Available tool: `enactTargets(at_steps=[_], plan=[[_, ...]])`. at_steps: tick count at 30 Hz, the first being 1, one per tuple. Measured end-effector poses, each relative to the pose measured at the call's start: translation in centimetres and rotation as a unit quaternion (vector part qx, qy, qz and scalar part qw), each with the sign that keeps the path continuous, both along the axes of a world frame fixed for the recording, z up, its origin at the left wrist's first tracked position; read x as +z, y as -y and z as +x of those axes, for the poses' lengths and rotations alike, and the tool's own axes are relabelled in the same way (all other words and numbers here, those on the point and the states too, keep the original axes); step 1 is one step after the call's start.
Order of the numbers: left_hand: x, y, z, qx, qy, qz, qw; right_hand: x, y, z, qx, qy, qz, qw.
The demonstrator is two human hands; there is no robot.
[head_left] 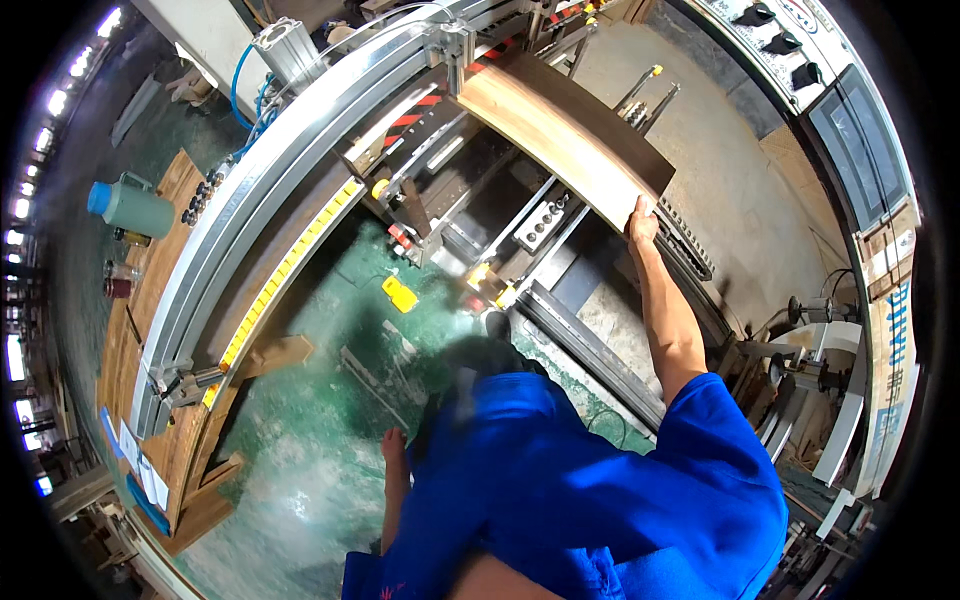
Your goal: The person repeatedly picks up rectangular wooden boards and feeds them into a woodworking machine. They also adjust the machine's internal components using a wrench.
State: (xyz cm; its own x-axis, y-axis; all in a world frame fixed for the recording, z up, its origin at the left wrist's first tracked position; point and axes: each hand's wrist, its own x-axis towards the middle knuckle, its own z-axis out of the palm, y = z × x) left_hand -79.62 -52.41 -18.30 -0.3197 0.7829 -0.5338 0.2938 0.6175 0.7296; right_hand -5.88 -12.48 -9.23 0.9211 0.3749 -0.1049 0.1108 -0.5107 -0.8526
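A long pale wooden board [550,140] lies across the machine ahead of me, its near right end under my right hand [643,220]. That hand is closed on the end, thumb on top, while the other fingers are partly hidden. A dark brown panel [600,115] sits along the board's far side. My left hand [394,443] hangs low beside my body, over the green floor, touching nothing that I can see. Its fingers are too small and turned away to read.
A curved-looking metal rail [300,100] with a yellow measuring strip [290,270] runs along the left. Behind it, a wooden bench [150,280] carries a blue-lidded jug [135,205]. A yellow foot pedal [399,294] rests on the floor. A control panel with a screen [855,145] stands right.
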Motion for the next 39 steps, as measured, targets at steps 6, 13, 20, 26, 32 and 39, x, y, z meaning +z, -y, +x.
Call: enactTargets(at_steps=[6,13,20,26,32,39], plan=[[4.0,-3.9,-1.2,-0.012,0.031,-0.020,0.999,2.2,1.6,-4.1,0.007,0.005,0.015,1.000],[9.0,-15.3,2.6,0.052,0.194,0.013,0.980,-1.0,11.3,-10.2,0.018,0.100,0.139,0.985],[9.6,-25.7,3.8,0.045,0.181,0.121,0.975,5.7,24.4,-9.5,0.165,-0.073,0.002,0.984],[13.2,-28.8,6.3,-0.067,0.146,0.106,0.981,12.9,17.0,-4.5,0.326,0.011,-0.148,0.934],[18.1,-23.0,18.5,0.066,0.329,-0.023,0.942,11.8,4.9,-2.2,0.346,0.267,-0.055,0.898],[9.4,-13.4,27.5,-0.238,-0.077,0.282,0.926,11.0,13.4,-6.9,0.362,0.212,0.088,0.903]])
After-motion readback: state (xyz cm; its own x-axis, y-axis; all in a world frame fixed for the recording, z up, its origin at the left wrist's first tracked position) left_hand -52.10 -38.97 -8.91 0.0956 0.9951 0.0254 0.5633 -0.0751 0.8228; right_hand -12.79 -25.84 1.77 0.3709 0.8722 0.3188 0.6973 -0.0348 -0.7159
